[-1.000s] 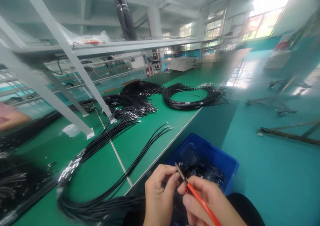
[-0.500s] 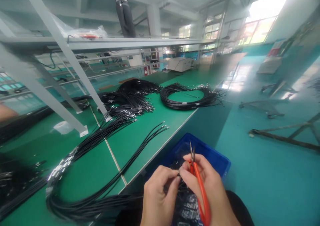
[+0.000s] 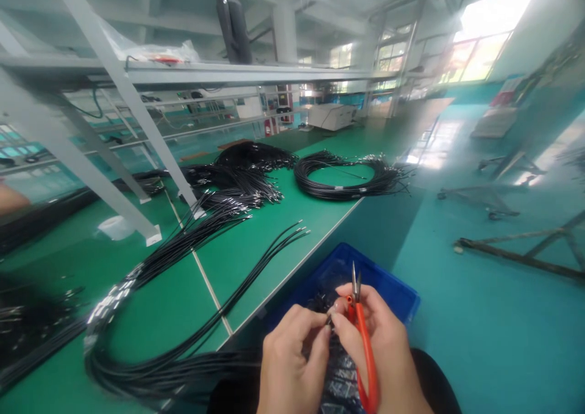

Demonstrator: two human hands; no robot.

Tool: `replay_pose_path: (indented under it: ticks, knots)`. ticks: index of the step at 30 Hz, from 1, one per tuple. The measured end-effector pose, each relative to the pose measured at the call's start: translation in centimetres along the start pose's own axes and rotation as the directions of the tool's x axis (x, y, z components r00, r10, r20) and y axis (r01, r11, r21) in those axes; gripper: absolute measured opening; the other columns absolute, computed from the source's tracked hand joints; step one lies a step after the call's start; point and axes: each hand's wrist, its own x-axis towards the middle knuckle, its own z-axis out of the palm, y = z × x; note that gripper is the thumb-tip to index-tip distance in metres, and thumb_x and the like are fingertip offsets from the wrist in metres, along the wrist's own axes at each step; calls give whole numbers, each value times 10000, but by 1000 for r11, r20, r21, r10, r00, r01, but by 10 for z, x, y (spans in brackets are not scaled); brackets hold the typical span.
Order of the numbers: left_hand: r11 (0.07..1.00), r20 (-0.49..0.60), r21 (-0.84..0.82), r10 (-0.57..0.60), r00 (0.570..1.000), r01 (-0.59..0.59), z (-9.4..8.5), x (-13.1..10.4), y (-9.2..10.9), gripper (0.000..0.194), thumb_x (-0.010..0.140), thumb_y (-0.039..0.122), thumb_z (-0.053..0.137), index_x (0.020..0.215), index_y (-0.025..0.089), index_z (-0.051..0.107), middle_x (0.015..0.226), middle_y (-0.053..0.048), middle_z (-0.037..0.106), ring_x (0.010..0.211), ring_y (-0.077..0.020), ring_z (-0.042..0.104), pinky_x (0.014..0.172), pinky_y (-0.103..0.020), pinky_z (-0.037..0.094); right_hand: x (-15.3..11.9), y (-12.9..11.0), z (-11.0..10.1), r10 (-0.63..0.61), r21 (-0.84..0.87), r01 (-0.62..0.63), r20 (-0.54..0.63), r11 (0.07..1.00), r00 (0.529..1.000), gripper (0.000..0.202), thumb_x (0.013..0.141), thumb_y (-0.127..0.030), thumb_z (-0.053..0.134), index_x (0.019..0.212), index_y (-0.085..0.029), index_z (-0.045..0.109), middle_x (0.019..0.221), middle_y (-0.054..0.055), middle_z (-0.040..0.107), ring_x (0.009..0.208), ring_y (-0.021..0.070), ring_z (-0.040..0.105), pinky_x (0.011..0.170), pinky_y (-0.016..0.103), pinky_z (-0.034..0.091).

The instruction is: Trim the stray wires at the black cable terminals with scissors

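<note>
My left hand (image 3: 295, 353) is closed in a pinch at the lower middle, thumb and forefinger on a small black piece (image 3: 328, 320). The fingertips of my right hand (image 3: 381, 341) meet the left ones at this piece. Held in my right hand too is a pair of red-handled scissors (image 3: 367, 347), pointed metal tips up and slightly apart. Part of the red handle is hidden by the fingers. Below both hands stands a blue bin (image 3: 395, 292) with dark items and clear plastic bags in it.
A green table (image 3: 256, 261) runs along the left, bearing bundles of black cables (image 3: 150, 365) and a coiled cable bundle (image 3: 338, 191). White shelf posts (image 3: 137, 118) rise from it. A white roll (image 3: 115, 228) lies by one post. Wheeled frames (image 3: 516, 255) stand on the right.
The scissors' tips have turned slightly to the right. Both hands keep nearly the same place, fingertips still together, and the view has shifted a little.
</note>
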Motion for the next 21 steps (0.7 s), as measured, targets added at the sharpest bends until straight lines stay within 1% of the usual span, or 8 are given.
replay_pose_path:
  ticks: [9, 12, 15, 17, 18, 19, 20, 21]
  knots:
    - [999, 14, -31, -7, 1000, 7, -4, -2, 2, 131, 821, 181, 540, 763, 205, 654, 691, 4, 592, 605, -125, 562, 552, -206, 393, -3, 6, -1, -78, -196, 71, -28, 978, 997, 186, 648, -254, 592, 832, -225, 594, 639, -19, 618, 579, 149, 615, 567, 224, 501]
    - [995, 19, -72, -61, 998, 63, -7, 0, 3, 127, 810, 198, 556, 730, 190, 655, 680, -4, 596, 614, -139, 553, 568, -216, 393, -7, 7, -4, -125, -256, 117, -17, 960, 992, 176, 680, -242, 587, 856, -231, 577, 686, 2, 631, 602, 167, 624, 591, 254, 502]
    - [961, 65, -188, -193, 979, 202, -14, 7, 0, 122, 800, 237, 580, 728, 171, 653, 698, -17, 606, 642, -150, 535, 594, -222, 393, -10, 8, -12, -153, -274, 174, 95, 946, 984, 204, 687, -222, 623, 887, -235, 588, 738, 17, 642, 653, 182, 627, 643, 280, 493]
    - [911, 142, -299, -252, 957, 284, -19, 12, -3, 130, 793, 262, 592, 747, 158, 656, 698, -16, 599, 630, -139, 504, 582, -215, 379, -9, 8, -21, -82, -193, 126, 221, 973, 972, 274, 644, -174, 657, 904, -239, 604, 737, 5, 640, 647, 171, 610, 637, 273, 484]
    - [882, 188, -352, -262, 946, 314, -22, 14, -5, 136, 789, 269, 597, 754, 152, 657, 689, -13, 590, 616, -130, 483, 570, -209, 367, -7, 7, -25, -23, -132, 66, 302, 989, 953, 303, 619, -157, 670, 906, -237, 613, 726, 2, 641, 627, 161, 595, 609, 263, 475]
    - [852, 225, -400, -264, 938, 336, -24, 16, -6, 142, 785, 271, 599, 756, 146, 658, 673, -9, 578, 600, -121, 461, 557, -204, 353, -4, 6, -30, 49, -67, -24, 397, 997, 917, 312, 602, -162, 683, 901, -229, 623, 716, 4, 647, 591, 148, 575, 566, 251, 459]
    - [825, 249, -443, -264, 932, 352, -26, 17, -7, 147, 782, 270, 597, 752, 140, 658, 655, -4, 564, 588, -114, 440, 548, -201, 340, -1, 4, -34, 123, -14, -134, 503, 991, 855, 307, 595, -194, 695, 894, -217, 632, 707, 13, 657, 540, 129, 545, 512, 235, 429]
    - [798, 262, -479, -266, 928, 365, -27, 18, -6, 149, 780, 265, 593, 745, 135, 657, 639, -1, 551, 578, -109, 423, 544, -200, 328, 2, 2, -39, 181, 18, -241, 609, 970, 772, 310, 589, -244, 708, 888, -200, 639, 698, 29, 670, 496, 109, 512, 471, 217, 390]
